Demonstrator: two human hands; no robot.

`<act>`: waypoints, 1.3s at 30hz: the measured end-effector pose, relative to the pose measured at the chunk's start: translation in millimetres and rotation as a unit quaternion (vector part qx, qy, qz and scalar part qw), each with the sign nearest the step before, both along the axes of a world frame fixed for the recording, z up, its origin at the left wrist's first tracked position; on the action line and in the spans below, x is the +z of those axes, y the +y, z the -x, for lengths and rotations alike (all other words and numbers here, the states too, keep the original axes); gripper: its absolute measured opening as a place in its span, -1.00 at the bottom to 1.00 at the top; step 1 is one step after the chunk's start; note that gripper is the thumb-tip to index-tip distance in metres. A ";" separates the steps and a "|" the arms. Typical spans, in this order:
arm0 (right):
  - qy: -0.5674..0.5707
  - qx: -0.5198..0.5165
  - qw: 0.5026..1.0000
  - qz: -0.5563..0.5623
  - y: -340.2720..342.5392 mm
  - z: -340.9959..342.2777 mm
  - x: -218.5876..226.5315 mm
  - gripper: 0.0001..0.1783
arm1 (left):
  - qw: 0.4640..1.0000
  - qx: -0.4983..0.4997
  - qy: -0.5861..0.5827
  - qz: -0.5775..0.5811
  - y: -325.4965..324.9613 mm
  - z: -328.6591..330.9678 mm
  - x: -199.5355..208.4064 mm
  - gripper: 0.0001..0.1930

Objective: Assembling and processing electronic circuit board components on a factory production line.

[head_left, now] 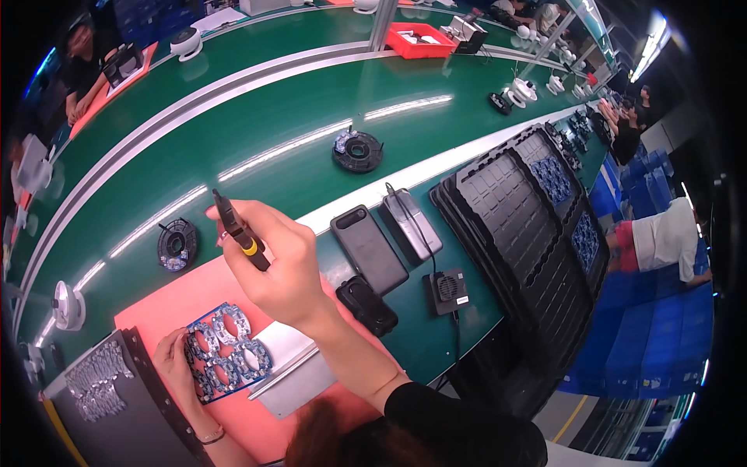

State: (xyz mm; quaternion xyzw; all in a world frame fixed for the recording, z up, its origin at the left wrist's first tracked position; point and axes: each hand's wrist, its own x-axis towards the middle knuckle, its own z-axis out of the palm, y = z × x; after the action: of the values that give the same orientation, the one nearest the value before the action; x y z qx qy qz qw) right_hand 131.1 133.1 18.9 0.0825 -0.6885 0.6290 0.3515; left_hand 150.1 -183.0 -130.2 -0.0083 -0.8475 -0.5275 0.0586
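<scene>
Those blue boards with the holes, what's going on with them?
A person is working with both hands. The left hand is at the edge of the blue boards, which lie joined together on a pink mat. The right hand grips a black and yellow tool, held up away from them.

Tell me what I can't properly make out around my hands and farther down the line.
In the head view:
Lower end of the black tool: hidden inside the right hand.
Underside of the circuit-board panel: any fingers of the left hand beneath are hidden by the panel.
Left forearm: cut off by the lower edge.
Far white units: too small for detail.
</scene>
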 end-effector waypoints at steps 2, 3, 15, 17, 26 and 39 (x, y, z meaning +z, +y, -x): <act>-0.008 -0.012 1.000 0.001 3.4 -2.1 0.1 -0.71 | 0.999 0.005 -0.003 -0.036 3.3 1.6 -5.5 -0.85; -0.008 -0.014 1.000 0.002 4.5 -1.3 -0.3 -0.71 | 0.997 0.018 -0.004 -0.071 3.6 2.0 -6.5 -0.85; -0.033 0.012 0.999 0.041 -9.5 1.7 -2.6 -0.81 | 0.749 -0.016 -0.088 -0.656 -26.5 -14.4 10.2 -0.74; -0.009 -0.009 1.000 0.023 -4.1 1.6 -1.9 -0.78 | 0.826 0.013 -0.092 -0.557 -13.1 -13.5 19.5 -0.63; -0.030 0.017 0.999 0.041 -23.2 2.8 -5.6 -0.80 | 0.995 -0.071 -0.074 -0.018 6.1 -38.2 38.9 -0.91; -0.050 0.000 0.999 0.019 -8.7 3.9 -4.5 -0.79 | 0.987 -0.088 0.014 0.136 28.9 -29.2 22.6 -0.83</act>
State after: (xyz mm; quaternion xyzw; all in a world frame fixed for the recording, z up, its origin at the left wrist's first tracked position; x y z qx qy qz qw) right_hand 127.2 124.4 14.5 0.0442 -0.6934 0.6450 0.3182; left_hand 179.3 -154.2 -107.6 -0.0980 -0.9062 -0.4106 0.0221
